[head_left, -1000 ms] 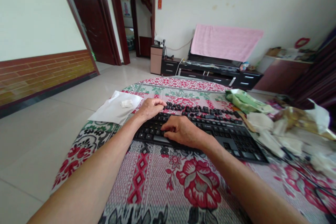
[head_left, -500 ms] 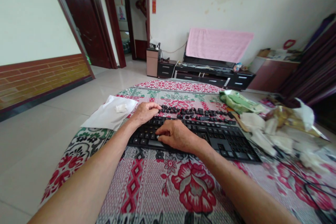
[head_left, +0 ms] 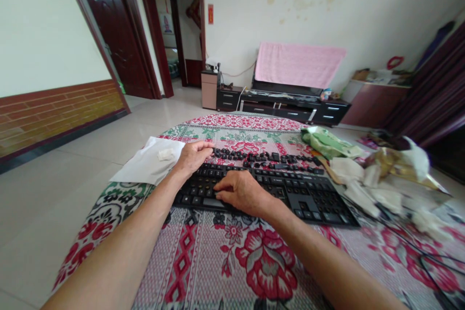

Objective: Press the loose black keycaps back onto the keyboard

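Observation:
A black keyboard lies on a table under a floral cloth. A row of loose black keycaps sits just behind it. My left hand rests at the keyboard's far left corner, fingers curled together at the end of the keycap row; what they hold is hidden. My right hand lies on the keys near the space bar, with its fingers bent and their tips pressed together on a key.
A white paper sheet with a small wad hangs over the table's left edge. Green packaging, crumpled wrappers and tissues crowd the right side. A black cable trails at the right. A pink-covered TV stand stands by the far wall.
The view has tilted upward and drifted right. My right hand's fingertips have crept slightly left along the bottom key row. The left hand keeps its place at the keyboard's corner.

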{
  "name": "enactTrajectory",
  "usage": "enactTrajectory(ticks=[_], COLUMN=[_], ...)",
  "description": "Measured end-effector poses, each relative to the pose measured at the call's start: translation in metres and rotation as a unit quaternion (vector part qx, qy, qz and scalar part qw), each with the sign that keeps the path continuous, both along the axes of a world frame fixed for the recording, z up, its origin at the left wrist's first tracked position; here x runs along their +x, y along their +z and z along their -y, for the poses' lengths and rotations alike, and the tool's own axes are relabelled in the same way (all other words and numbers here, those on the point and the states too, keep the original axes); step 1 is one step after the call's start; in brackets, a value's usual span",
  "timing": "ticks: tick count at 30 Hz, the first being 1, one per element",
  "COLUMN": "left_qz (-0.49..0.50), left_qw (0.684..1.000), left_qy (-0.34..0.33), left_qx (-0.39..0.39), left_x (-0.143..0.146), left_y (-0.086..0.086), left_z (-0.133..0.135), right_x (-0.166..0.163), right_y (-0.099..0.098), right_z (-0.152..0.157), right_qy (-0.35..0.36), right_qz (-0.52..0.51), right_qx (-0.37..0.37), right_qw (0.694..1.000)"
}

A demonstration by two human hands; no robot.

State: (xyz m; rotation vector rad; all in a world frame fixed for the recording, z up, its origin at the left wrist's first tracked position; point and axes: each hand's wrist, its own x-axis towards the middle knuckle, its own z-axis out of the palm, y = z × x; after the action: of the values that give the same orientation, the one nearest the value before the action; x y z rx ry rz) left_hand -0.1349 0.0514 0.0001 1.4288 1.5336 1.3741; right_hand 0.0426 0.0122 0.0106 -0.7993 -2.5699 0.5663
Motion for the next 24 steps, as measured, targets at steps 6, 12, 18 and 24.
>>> enactTrajectory(ticks=[6, 12, 18, 24], left_qz=[0.027, 0.021, -0.006, -0.019], left_qw=[0.999, 1.000, 1.000, 1.000], left_qy=[0.041, 0.015, 0.001, -0.004], left_qx=[0.007, 0.008, 0.016, 0.001], left_x=[-0.0018, 0.0000, -0.0006, 0.0000], left_y=[0.0055, 0.0031, -0.0002, -0.0005], left_z=[0.0009, 0.0015, 0.0002, -0.0004], right_x=[0.0010, -0.0006, -0.0021, -0.0018], right_y=[-0.0045, -0.0039, 0.0010, 0.0007], right_z=[-0.0020, 0.0002, 0.0022, 0.0038], right_qy=[0.005, -0.016, -0.019, -0.010], right_qz=[-0.019, -0.020, 0.032, 0.036], right_qx=[-0.010, -0.024, -0.009, 0.032], right_qw=[1.000, 0.999, 0.999, 0.999])
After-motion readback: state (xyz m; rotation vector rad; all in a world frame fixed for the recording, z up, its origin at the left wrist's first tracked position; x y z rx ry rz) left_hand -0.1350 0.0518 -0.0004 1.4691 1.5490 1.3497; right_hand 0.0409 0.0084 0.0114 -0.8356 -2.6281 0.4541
